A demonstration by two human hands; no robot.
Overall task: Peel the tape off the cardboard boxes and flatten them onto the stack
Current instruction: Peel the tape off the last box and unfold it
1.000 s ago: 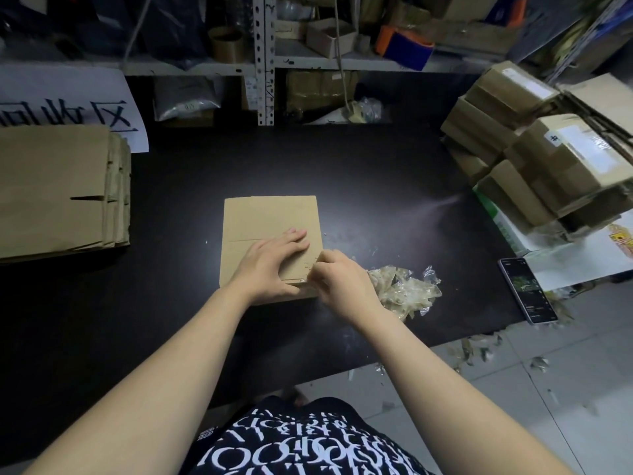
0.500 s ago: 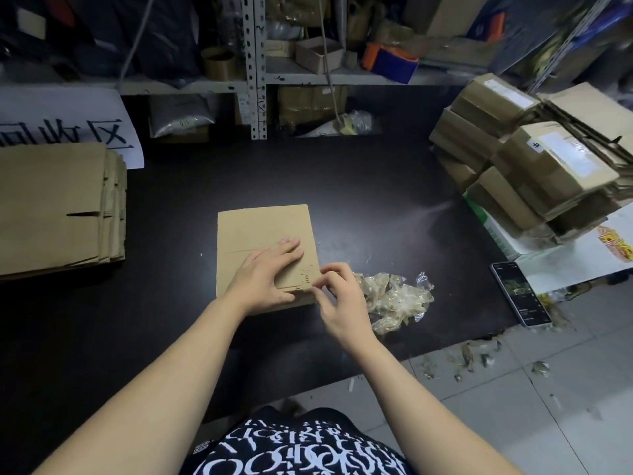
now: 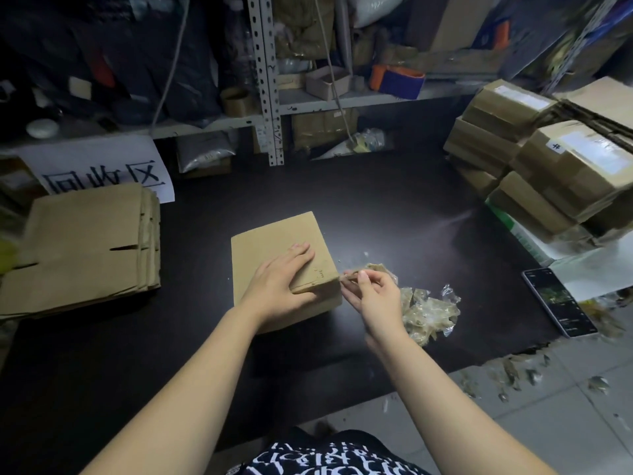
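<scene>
L hand (image 3: 281, 286) lies palm-down on top of the box (image 3: 270, 241), fingers straight & together, pressing on the lid, gripping nothing. R hand (image 3: 373, 296) is just off the box's near right corner, thumb & index pinching a short tape strip (image 3: 349, 276). The other fingers are loosely curled. Strip runs to that corner; can't tell if its end is stuck there or free.

Box is closed, plain brown, sitting approx mid-table (image 3: 376, 207), a bit closer to the near edge and turned slightly. Its top shows a seam under the L fingers.

Peeled tape wad (image 3: 428, 313), clear & crumpled, lies on the table just right of the R hand, touching neither box nor hand that I can see.

Flat stack (image 3: 85, 245) of flattened cardboard sits at the table's left edge, several sheets deep. A white paper sign (image 3: 102, 166) w/ black characters is behind it at the far left corner.

Taped boxes (image 3: 548, 173) are piled at the far right corner, some w/ white labels, the pile leaning unevenly. Phone (image 3: 558, 303) lies face-up by the right edge, near corner. Tape scraps (image 3: 513, 371) litter the floor tiles off that corner.
</scene>
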